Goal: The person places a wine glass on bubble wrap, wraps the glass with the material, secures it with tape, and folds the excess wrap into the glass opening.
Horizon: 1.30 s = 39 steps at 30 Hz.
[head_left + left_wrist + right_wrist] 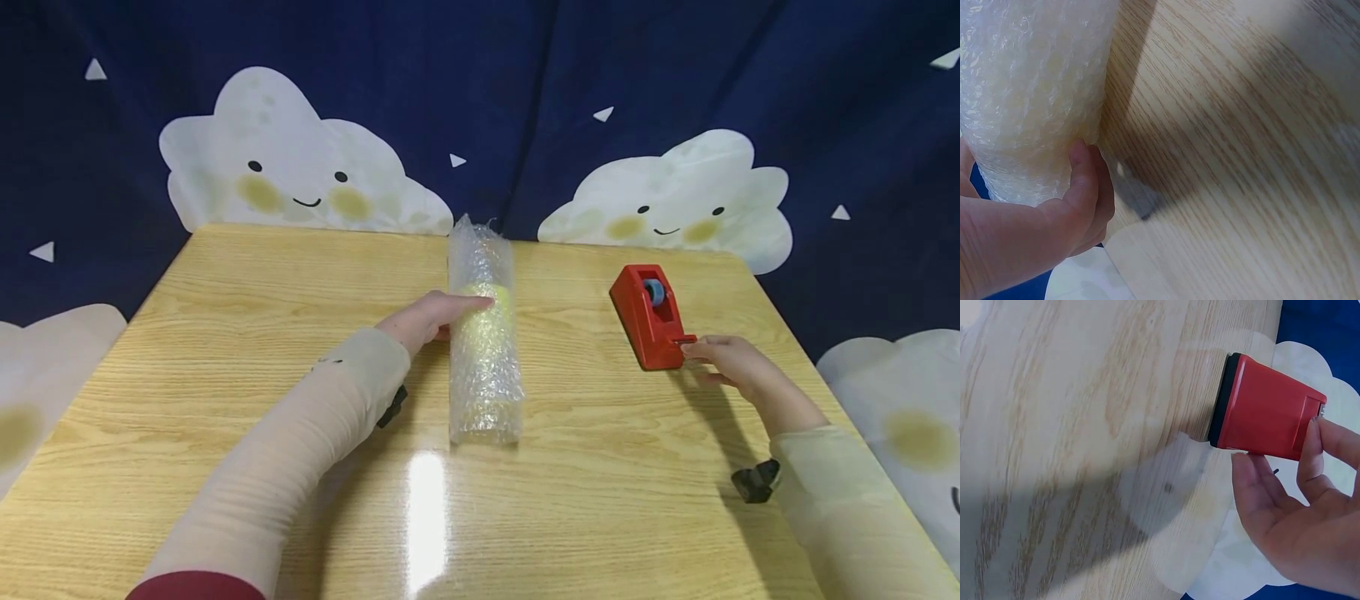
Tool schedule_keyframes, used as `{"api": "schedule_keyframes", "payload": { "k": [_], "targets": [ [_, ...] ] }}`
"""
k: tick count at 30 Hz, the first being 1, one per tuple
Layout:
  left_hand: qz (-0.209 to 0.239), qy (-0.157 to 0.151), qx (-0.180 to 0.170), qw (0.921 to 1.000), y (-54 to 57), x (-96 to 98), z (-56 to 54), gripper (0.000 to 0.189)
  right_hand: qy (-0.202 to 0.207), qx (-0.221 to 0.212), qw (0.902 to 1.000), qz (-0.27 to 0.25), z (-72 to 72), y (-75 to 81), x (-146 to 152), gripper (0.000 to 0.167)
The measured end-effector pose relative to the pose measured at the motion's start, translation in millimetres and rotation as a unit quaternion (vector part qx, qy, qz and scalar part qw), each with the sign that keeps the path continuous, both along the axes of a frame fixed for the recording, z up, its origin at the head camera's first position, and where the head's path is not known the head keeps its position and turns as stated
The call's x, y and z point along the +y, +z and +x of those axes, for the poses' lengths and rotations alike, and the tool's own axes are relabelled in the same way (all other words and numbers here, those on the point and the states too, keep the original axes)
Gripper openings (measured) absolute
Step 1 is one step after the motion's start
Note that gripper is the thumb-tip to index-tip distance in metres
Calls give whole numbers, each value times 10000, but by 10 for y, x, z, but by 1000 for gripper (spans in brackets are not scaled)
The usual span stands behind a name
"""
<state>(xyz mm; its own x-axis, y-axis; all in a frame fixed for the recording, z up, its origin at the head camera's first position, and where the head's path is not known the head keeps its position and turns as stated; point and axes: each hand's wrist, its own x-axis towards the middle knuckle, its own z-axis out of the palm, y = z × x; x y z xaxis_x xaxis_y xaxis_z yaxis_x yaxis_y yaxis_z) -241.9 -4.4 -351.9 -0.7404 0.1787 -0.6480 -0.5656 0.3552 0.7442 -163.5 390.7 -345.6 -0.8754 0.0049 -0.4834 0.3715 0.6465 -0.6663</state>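
Observation:
A long cylinder in bubble wrap (487, 367), with yellow showing through, lies at the middle of the wooden table. My left hand (435, 317) grips it from its left side. In the left wrist view, the fingers (1085, 181) curl round the bubble wrap near one end. Over on the right stands a red tape dispenser (648, 325) with a roll of tape (655, 292). My right hand (723, 358) is at its near end. Thumb and finger pinch at the toothed cutter (1322, 410), where the tape's end is hidden by them; other fingertips are against the dispenser's side.
The wooden table (300, 275) meets a dark blue cloth (487, 83) with clouds along its far edge. A dark wrist camera (756, 482) sits under the right sleeve, another (392, 407) under the left.

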Motion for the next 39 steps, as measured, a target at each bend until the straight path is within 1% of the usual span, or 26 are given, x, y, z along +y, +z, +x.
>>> {"api": "schedule_keyframes", "payload": {
  "k": [7, 13, 27, 32, 39],
  "targets": [
    [1, -15, -13, 10000, 5, -2, 2, 93, 34, 22, 9999, 129, -7, 12, -7, 27],
    [20, -21, -3, 10000, 11, -5, 5, 92, 86, -18, 9999, 139, -17, 23, -4, 28],
    [66, -67, 58, 9999, 0, -8, 3, 93, 301, 73, 9991, 298, -33, 12, 22, 28],
    [14, -67, 57, 10000, -1, -2, 2, 93, 298, 84, 9988, 375, -31, 22, 10, 29],
    [-5, -12, 25, 10000, 0, -4, 4, 92, 146, 65, 9989, 430, -29, 35, -16, 29]
  ]
}}
